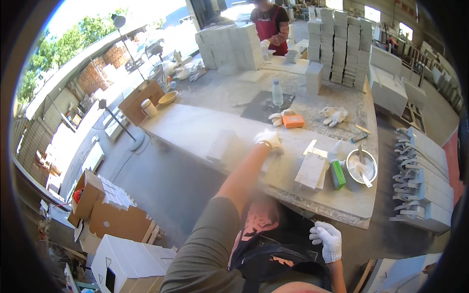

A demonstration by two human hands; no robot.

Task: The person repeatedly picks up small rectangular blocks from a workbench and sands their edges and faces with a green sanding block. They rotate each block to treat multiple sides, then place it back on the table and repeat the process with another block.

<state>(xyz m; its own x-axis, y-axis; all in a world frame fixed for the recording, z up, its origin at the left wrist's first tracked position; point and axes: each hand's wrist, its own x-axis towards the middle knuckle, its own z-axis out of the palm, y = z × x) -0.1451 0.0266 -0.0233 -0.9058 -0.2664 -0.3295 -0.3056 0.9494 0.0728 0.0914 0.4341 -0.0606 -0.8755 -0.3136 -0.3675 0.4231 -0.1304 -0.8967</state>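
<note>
My left hand point(267, 140), in a white glove, is pressed down on the dusty worktable point(195, 124). Its fingers are bent over a small greyish thing that I cannot make out. Close by on the far side lies an orange box point(293, 121) beside a crumpled glove point(276, 117). My right hand point(327, 240), gloved too, hangs off the near edge, its fingers loosely bent and apart with nothing in them. Between the two hands, toward the right, are stacked white slabs point(311, 170), a green box point(337, 175) and a bowl point(362, 166) of white paste with a spatula in it.
A clear bottle point(277, 93) stands on a dark mat point(261, 108). Tall stacks of grey blocks point(337, 46) and another block pile point(229, 46) line the far side, where a person point(273, 29) stands. Cartons point(117, 215) lie lower left; wrapped slabs point(422, 180) stand right.
</note>
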